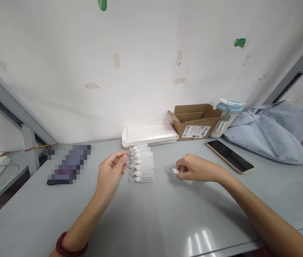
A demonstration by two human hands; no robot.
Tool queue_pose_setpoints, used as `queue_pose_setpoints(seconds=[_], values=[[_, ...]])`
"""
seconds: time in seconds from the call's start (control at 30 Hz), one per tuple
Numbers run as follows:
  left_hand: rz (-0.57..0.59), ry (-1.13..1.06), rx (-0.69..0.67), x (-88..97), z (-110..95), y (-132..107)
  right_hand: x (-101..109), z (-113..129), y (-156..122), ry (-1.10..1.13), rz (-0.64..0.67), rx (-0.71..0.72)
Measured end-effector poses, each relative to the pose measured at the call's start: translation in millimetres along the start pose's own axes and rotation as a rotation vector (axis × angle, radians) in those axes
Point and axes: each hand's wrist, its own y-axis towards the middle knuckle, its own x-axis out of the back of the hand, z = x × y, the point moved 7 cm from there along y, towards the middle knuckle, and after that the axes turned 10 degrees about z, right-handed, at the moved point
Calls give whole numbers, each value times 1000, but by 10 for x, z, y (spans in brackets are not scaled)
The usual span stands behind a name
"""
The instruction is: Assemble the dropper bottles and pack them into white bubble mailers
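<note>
Several small translucent plastic bottles (144, 165) with white caps and thin string loops lie side by side in a column at the middle of the table. My left hand (112, 167) is just left of them, thumb and fingertips closed beside the string loops; whether anything is pinched there is hidden. To the right of the column, my right hand (194, 167) is closed on another small plastic bottle (176, 171), low over the tabletop. This bottle's white cap and string loop show at the left of the fingers, and most of its body is covered by the hand.
White flat boxes (151, 135) are stacked against the wall behind the bottles. Beside them stand an open cardboard box (197, 130) and a blue-lidded cup (225, 119). A phone (230, 156) and a light blue cloth bag (266, 134) lie right; a pixelated dark object (69, 165) lies left.
</note>
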Motion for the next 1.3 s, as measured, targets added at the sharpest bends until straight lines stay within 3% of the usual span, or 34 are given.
queue_pose_setpoints(seconds=[0.13,0.27,0.53,1.3], values=[[244,156,-18,-350,-148,-224,158,203,-64,240,-185,198],[376,188,30,-567,-159,-375,109,370,-67,315,-193,329],[485,124,71,-572,-103,-305,-150,537,9,381,-24,403],[568,35,79,-660,-37,-310,-221,630,9,351,14,440]])
